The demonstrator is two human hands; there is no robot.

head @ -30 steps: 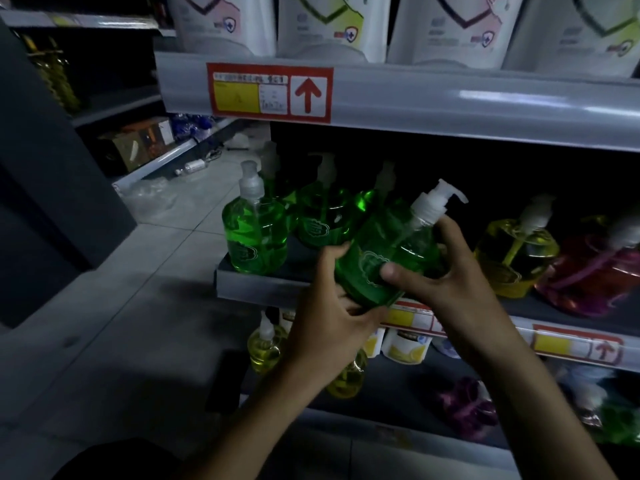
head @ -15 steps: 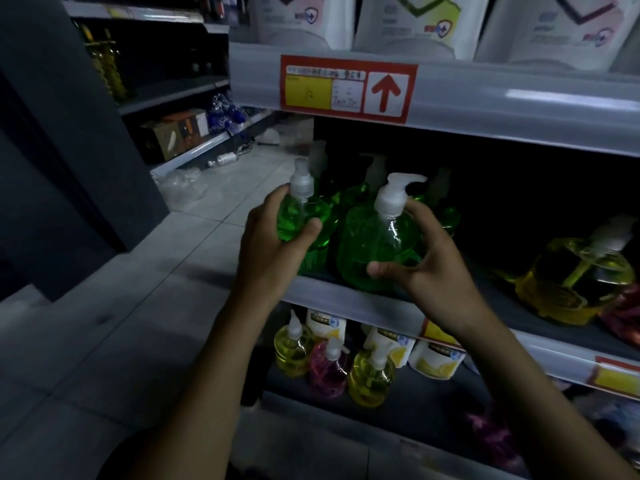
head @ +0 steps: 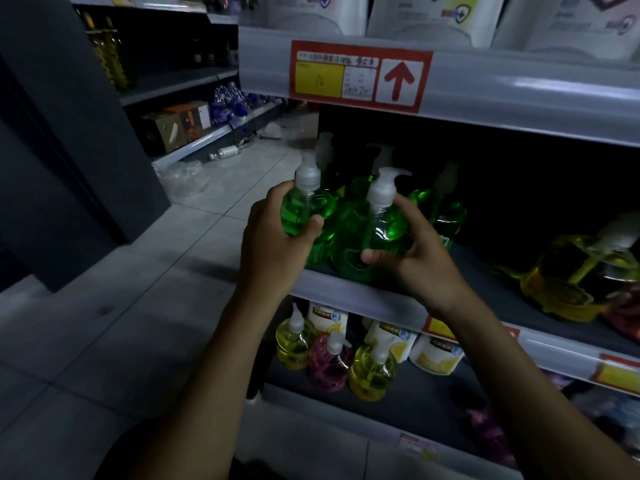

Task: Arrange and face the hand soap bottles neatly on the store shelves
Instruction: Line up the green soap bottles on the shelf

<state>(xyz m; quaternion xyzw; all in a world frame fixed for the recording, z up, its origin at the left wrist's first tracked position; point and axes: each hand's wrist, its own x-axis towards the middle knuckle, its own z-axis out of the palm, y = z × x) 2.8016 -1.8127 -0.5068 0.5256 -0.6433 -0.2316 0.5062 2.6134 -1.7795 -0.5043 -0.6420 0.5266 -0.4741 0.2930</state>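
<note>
Two green hand soap bottles with white pumps stand at the left front of the middle shelf (head: 360,299). My left hand (head: 273,244) grips the left green bottle (head: 306,206) from its near side, thumb across the front. My right hand (head: 412,258) grips the right green bottle (head: 381,223), fingers round its right side, thumb in front. The right bottle's pump spout points to the right. More green bottles (head: 446,209) stand behind in the dark.
A yellow soap bottle (head: 571,278) lies tilted further right on the same shelf. On the shelf below stand yellow bottles (head: 294,344), a pink bottle (head: 330,365) and white refill pouches (head: 391,341). White pouches (head: 426,15) fill the top shelf. Tiled floor (head: 138,306) lies left.
A second ago both hands held one green bottle tilted in front of the shelf. It now stands upright on the shelf in my right hand; my left hand has taken the neighbouring bottle.
</note>
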